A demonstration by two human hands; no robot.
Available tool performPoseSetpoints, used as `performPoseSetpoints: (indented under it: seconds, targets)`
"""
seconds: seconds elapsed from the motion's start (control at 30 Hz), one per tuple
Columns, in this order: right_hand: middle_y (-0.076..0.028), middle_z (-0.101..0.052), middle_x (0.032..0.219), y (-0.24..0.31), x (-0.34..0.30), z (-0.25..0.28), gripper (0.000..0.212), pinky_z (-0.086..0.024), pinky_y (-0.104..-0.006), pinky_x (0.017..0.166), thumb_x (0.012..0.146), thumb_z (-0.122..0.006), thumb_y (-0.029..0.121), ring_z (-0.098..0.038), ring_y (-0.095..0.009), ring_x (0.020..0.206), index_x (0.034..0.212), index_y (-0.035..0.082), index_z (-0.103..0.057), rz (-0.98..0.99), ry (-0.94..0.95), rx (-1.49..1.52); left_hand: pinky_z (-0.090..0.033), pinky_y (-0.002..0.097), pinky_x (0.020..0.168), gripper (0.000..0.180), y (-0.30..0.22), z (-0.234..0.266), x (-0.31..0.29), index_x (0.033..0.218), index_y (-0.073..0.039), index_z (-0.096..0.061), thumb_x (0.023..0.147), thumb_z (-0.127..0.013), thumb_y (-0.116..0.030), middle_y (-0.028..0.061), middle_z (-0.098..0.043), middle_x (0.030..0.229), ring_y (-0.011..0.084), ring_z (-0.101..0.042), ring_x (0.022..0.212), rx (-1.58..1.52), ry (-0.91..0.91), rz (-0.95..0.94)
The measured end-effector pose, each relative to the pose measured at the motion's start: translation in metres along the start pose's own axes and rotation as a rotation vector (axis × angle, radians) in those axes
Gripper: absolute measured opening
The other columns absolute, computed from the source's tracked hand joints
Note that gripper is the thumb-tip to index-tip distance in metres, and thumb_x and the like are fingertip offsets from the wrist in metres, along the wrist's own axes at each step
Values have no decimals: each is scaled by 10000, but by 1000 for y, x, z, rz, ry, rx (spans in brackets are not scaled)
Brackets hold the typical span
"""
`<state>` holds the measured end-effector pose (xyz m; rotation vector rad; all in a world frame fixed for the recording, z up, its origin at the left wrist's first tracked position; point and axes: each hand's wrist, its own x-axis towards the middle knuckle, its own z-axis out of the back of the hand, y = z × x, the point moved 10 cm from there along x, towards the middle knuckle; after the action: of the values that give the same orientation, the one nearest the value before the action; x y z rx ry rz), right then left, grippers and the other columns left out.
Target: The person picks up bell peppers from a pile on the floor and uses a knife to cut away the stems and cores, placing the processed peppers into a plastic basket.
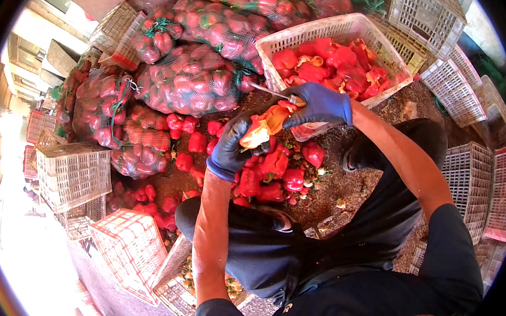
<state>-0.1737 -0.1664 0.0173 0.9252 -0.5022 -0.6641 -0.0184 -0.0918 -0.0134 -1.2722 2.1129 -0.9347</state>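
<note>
Both my hands wear dark gloves with blue cuffs and meet above a pile of red bell peppers (250, 182) on the floor. Between them is an opened bell pepper (274, 121), its pale orange inside showing. My left hand (227, 147) is closed round its near-left end. My right hand (318, 105) grips the other end, its fingers partly hidden. A thin metal tool (267, 90) sticks out leftward by my right fingers; its handle is hidden. Just beyond my right hand stands a white plastic crate (315, 31) holding red pepper pieces (342, 60).
Mesh sacks (181, 81) full of red peppers are heaped at the far left. Plastic crates stand at the left (73, 176), lower left (130, 249) and right (468, 188). A crate with pepper scraps (177, 296) sits beside my left leg. Small scraps litter the floor.
</note>
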Motion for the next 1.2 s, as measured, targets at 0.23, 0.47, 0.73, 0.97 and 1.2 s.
performPoseSetpoints:
  seconds: [0.23, 0.47, 0.73, 0.97, 1.2]
  targets:
    - [-238, -672, 789, 18, -8, 34, 379, -524, -484, 670, 776, -787, 286, -690, -398, 747, 1045, 35, -697, -117, -211, -429, -544, 250, 605, 536, -22, 25, 8, 1313, 3, -615, 889, -843, -233, 65, -748, 947, 149, -722, 750, 538, -365, -8]
    - [-199, -702, 852, 40, -19, 37, 333, -537, -511, 693, 811, -750, 245, -692, -416, 816, 1100, 85, -708, -87, -331, -542, -520, 231, 576, 440, 4, 28, 27, 1171, 4, -682, 829, -895, -175, 47, -734, 900, 102, -659, 673, 604, -474, -17]
    - [-177, -721, 888, 57, -21, 65, 238, -558, -510, 697, 853, -725, 228, -704, -408, 818, 1053, 102, -696, 33, -489, -632, -548, 262, 601, 371, -30, 52, 37, 1084, 7, -704, 769, -885, -66, 59, -741, 917, 138, -679, 720, 636, -635, -242]
    - [-172, -734, 947, 57, -42, 150, 345, -583, -477, 718, 839, -753, 247, -722, -381, 842, 1143, 97, -692, -75, -762, -873, -600, 307, 763, 325, -64, 68, 14, 1082, 11, -700, 786, -828, 51, 87, -748, 979, 166, -716, 831, 420, -655, -337]
    - [-157, -745, 950, 2, -46, 172, 398, -573, -463, 731, 855, -798, 382, -725, -373, 849, 1098, 75, -722, -176, -623, -836, -608, 304, 850, 460, -71, 18, 12, 1196, 19, -664, 780, -852, 74, 81, -737, 1091, 147, -702, 972, 654, -470, -511]
